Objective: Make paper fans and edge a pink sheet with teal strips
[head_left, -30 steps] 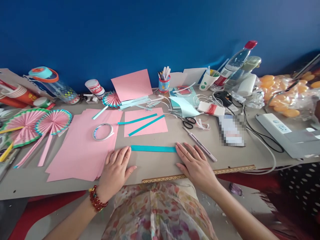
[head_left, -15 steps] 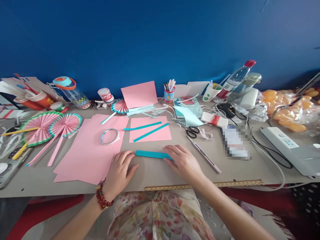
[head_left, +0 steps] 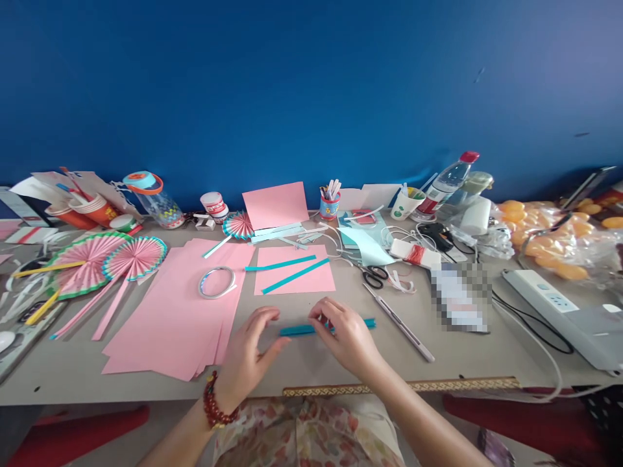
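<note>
Strip of teal paper (head_left: 294,331) lies under right hand (head_left: 346,334); left hand (head_left: 249,355) near.

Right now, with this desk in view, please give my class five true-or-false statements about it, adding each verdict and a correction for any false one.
1. The right hand covers part of the nearest blue strip. True.
2. The left hand wears no bracelet. False: the left hand has a red beaded bracelet at its wrist.
3. The tape roll lies on pink paper. True.
4. The scissors lie left of the tape roll. False: the scissors lie to its right.
5. The small pink sheet has two blue strips lying across it. True.
</note>
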### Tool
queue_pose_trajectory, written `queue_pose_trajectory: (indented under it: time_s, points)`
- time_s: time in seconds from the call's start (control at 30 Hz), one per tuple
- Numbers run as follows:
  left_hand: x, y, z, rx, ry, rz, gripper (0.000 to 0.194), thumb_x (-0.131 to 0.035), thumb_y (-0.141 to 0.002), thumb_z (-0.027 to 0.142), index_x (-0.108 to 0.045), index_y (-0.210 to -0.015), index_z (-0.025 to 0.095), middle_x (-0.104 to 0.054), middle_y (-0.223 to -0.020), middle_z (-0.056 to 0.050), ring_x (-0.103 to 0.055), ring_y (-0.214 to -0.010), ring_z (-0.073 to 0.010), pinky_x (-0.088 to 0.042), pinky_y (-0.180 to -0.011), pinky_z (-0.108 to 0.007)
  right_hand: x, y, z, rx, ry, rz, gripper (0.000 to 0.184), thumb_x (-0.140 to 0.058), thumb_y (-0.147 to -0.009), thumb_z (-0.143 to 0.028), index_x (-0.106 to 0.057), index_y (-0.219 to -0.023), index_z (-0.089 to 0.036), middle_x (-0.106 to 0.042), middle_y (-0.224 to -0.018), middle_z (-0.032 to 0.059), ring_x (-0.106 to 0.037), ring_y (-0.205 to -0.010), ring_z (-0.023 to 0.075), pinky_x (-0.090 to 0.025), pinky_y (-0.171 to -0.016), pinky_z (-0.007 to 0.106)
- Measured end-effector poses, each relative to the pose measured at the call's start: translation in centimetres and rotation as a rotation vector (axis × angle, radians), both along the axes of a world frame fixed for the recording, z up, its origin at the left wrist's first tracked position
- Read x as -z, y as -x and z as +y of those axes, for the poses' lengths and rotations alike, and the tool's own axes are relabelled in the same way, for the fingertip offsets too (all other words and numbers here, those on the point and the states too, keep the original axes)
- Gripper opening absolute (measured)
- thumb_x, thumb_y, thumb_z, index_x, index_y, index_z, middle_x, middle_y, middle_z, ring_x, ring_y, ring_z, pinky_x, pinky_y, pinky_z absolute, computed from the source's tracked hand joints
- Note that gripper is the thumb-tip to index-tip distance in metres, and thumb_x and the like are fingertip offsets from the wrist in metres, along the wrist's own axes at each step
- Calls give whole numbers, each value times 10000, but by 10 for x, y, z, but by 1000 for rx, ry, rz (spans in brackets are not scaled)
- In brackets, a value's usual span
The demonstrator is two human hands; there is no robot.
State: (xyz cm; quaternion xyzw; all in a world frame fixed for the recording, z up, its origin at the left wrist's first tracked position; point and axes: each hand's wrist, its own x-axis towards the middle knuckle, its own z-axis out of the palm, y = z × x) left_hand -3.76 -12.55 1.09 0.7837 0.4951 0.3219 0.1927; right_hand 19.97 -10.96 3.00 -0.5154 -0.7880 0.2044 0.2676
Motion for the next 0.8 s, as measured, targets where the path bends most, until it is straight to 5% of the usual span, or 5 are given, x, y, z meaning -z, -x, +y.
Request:
queue_pose_trajectory:
  time_s: [0.17, 0.3, 0.5, 0.67, 0.8]
  points:
    - [-4, -21, 10, 3, -139, 51, 325, -524, -977, 305, -490, -1294, 238, -591, -1291, -100, -557, -1248, -244, -495, -1046, -431, 0, 4, -1, -64, -104, -208, 284, -572, -867, -179, -584, -1150, -187, -661, -1135, 107, -588, -997, 257, -479, -833, 364]
    - [3, -17, 12, 6, -105, 64, 271, -455, -999, 249, -511, -1264, 241, -594, -1280, -91, -562, -1242, -225, -510, -1029, -404, 3, 0, -1, -161, -67, -343, 398, -584, -836, -186, -575, -1234, -190, -654, -1165, 106, -545, -1059, 265, -444, -899, 381]
    - [7, -7, 5, -16, -63, 77, 271, -445, -1006, 256, -513, -1268, 240, -597, -1279, -86, -578, -1221, -216, -528, -1002, -375, 4, 1, 4, -176, 24, -385, 179, -583, -816, -136, -642, -974, -196, -644, -987, 71, -567, -943, 232, -438, -807, 339]
    - [-4, -6, 5, -7, -14, -26, 279, -476, -1001, 310, -511, -1272, 253, -598, -1285, -93, -595, -1192, -225, -538, -984, -389, -4, -1, 6, -85, 39, -60, 80, -603, -822, -136, -595, -829, -216, -621, -848, 14, -581, -796, 174, -441, -699, 281]
    - [-15, -17, 12, 180, -45, -87, 611, -619, -907, 489, -398, -1424, 248, -522, -1405, -145, -512, -1297, -294, -507, -1027, -465, -15, -2, 4, 62, -62, 513, 74, -622, -886, -289, -576, -864, -235, -625, -822, 7, -589, -774, 169, -482, -733, 304]
